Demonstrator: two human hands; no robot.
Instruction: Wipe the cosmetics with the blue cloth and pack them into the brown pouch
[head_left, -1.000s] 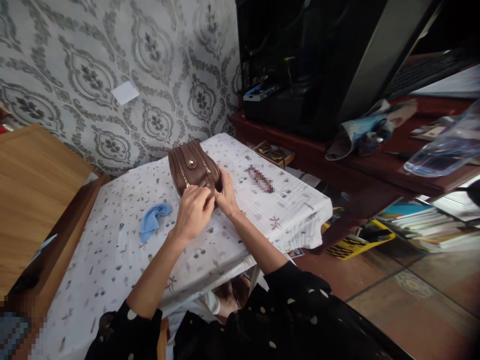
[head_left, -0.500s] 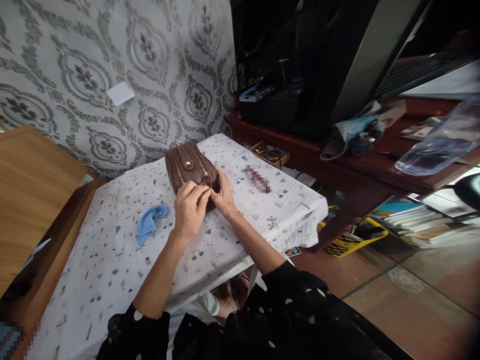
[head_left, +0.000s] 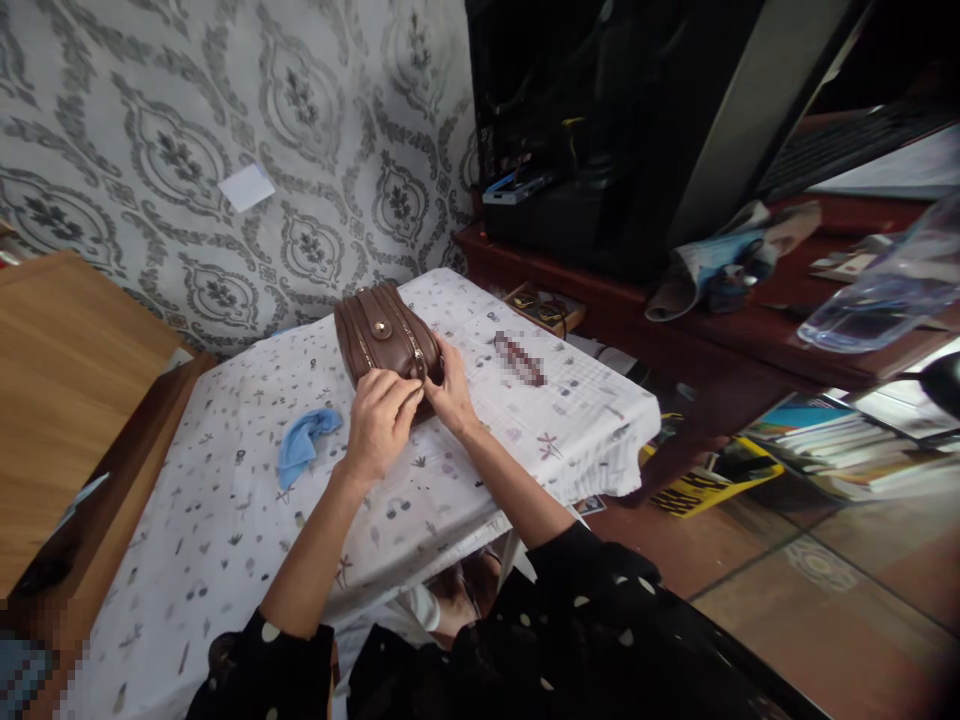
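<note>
A brown leather handbag (head_left: 382, 328) with two brass-coloured zips and a round metal stud lies on the patterned white tablecloth (head_left: 225, 560). My left hand (head_left: 381, 422) is closed in a pinch at the bag's near end, beside the end of the right-hand zip. What lies between its fingertips is too small to make out clearly; it looks like part of the bag's end. My right hand (head_left: 450, 392) grips the near right corner, its thumb close to the left fingertips and its fingers along the side. A crumpled blue cloth (head_left: 304, 445) rests left of my hands.
A blurred reddish-brown item (head_left: 520, 360) lies on the cloth to the right. Beyond stands a dark red desk (head_left: 615, 310) with a black screen, a rag and a clear plastic container (head_left: 862, 310). A wooden panel (head_left: 90, 350) borders the table at left; a yellow-edged crate (head_left: 720, 480) sits low at right.
The view has shifted slightly. Both hands stay at the bag's near end, with my left fingers a little lower against it.
</note>
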